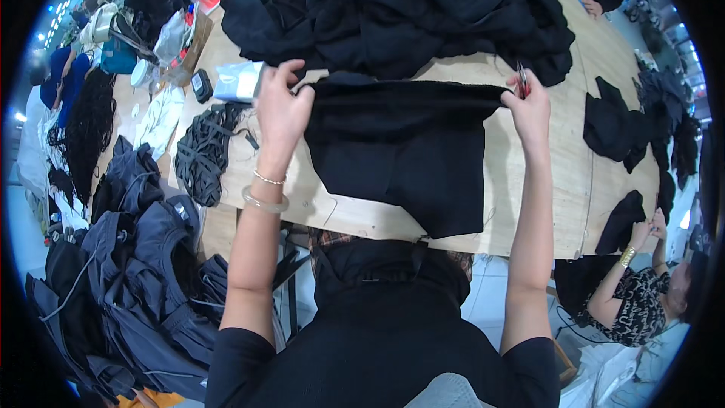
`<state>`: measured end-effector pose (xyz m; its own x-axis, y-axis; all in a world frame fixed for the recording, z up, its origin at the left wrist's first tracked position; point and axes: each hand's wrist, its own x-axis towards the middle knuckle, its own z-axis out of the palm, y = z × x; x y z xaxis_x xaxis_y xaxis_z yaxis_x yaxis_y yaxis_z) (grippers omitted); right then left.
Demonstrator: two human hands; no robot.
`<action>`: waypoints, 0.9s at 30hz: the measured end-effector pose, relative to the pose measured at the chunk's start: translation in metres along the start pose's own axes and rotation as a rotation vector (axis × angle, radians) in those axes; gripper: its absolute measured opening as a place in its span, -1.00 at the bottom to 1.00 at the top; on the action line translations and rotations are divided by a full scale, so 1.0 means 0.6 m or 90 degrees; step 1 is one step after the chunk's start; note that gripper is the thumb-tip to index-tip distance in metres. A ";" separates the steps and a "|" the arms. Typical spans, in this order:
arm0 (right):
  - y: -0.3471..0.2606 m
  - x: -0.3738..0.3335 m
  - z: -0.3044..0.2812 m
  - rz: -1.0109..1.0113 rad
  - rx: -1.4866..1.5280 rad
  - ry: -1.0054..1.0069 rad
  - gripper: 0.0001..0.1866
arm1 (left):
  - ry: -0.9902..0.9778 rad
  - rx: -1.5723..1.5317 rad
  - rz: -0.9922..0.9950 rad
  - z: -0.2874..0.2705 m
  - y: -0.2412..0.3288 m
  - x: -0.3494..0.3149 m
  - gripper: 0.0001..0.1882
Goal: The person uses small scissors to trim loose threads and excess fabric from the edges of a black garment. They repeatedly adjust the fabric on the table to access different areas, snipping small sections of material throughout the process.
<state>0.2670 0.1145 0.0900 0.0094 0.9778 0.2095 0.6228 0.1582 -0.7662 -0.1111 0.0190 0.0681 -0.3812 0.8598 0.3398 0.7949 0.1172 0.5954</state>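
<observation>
A person's left hand and right hand pinch the upper corners of a black fabric piece, fingers closed on it, its top edge taut between them. The right fingers also hold what look like small snips. The piece spreads over the table, nearer the body than the fingers. Stretching it out seems done; beyond the fingers lies a loose dark fabric heap, whether finished or waiting unclear.
</observation>
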 end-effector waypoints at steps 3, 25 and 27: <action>-0.122 0.005 -0.089 -0.148 0.109 -0.105 -0.74 | 0.062 -0.091 0.191 -0.108 0.106 0.056 -0.48; -0.293 0.108 -0.051 -0.173 0.484 -0.228 -0.82 | 0.455 -0.099 0.227 -0.340 0.204 -0.020 -0.58; -0.297 0.111 -0.031 -0.170 0.637 -0.276 -0.80 | 0.616 -0.074 0.239 -0.307 0.218 -0.105 -0.76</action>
<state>0.1711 0.1489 0.2515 -0.4247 0.8305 0.3606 -0.3460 0.2192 -0.9123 -0.0702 -0.1112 0.2589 -0.3753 0.0601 0.9249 0.9096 -0.1679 0.3800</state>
